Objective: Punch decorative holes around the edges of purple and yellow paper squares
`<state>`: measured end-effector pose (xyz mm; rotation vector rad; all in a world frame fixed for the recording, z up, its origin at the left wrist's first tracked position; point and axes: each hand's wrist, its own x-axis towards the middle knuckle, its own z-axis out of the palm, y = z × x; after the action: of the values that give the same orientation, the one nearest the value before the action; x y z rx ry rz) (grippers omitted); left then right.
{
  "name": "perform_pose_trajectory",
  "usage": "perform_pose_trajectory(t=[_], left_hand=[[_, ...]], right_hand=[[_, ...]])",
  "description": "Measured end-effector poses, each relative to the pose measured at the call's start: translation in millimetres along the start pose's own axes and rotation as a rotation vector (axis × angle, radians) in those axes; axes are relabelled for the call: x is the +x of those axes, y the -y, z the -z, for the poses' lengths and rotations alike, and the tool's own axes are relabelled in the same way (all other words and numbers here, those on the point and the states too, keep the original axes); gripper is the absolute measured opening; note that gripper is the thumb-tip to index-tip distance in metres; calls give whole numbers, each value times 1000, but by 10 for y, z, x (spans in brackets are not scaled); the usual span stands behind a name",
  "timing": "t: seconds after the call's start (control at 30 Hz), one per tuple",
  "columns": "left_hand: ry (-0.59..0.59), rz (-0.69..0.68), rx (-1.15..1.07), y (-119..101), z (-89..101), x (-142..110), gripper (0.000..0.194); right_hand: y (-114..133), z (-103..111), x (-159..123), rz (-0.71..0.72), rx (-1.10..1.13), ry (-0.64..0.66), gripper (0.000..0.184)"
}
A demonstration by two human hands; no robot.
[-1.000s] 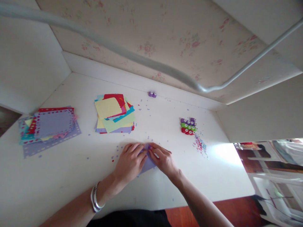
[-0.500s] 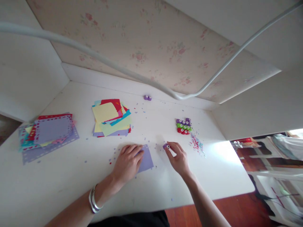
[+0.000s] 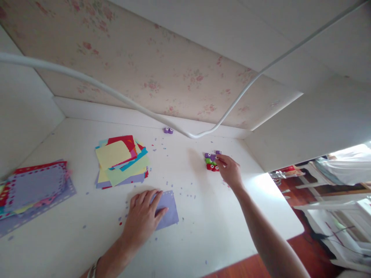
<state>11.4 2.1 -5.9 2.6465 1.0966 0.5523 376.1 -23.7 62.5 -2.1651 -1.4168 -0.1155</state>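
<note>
My left hand (image 3: 145, 214) lies with fingers stretched out over a sheet of purple paper (image 3: 170, 211), covering its left part. A row of small punched holes shows along the sheet's top edge. Between thumb and fingers, my right hand (image 3: 231, 172) grips a small purple paper punch (image 3: 213, 158) with a white round top. It is at the cluster of small punches, where green punches (image 3: 208, 161) and red punches (image 3: 212, 167) stand in rows with other purple ones. My right hand hides part of that cluster.
Coloured paper sheets (image 3: 114, 154) are piled left of centre, with punched sheets (image 3: 37, 187) at the far left. Two purple punches (image 3: 168, 131) stand by the back wall. Tiny paper bits are scattered about the white table (image 3: 185, 247). A white cable (image 3: 136, 108) hangs across the view.
My right hand has carried the purple punch away from beside the paper, up and right to the cluster. My left hand stays on the paper. The view has shifted.
</note>
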Motion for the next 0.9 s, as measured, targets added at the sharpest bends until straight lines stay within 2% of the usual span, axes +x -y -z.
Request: perform_pose_trajectory(t=[0.07, 0.13, 0.23, 0.4, 0.57, 0.73, 0.9], left_hand=[[-1, 5, -15, 17, -38, -6, 41], [-2, 15, -28, 33, -73, -9, 43], [2, 31, -46, 47, -102, -7, 46], [11, 52, -81, 44, -84, 9, 51], [-7, 72, -130, 58, -87, 25, 52], [4, 104, -186, 91, -83, 30, 49], [13, 94, -280, 91, -14, 36, 35]], right_hand=[[-197, -12, 324, -83, -118, 32, 26], [-355, -45, 581, -80, -159, 76, 26], [-496, -107, 809, -29, -213, 170, 26], [-610, -173, 913, 8, -299, 321, 26], [-654, -152, 917, -3, -341, 391, 28], [-442, -195, 961, 45, -311, 354, 34], [102, -537, 1035, 188, -186, 386, 34]])
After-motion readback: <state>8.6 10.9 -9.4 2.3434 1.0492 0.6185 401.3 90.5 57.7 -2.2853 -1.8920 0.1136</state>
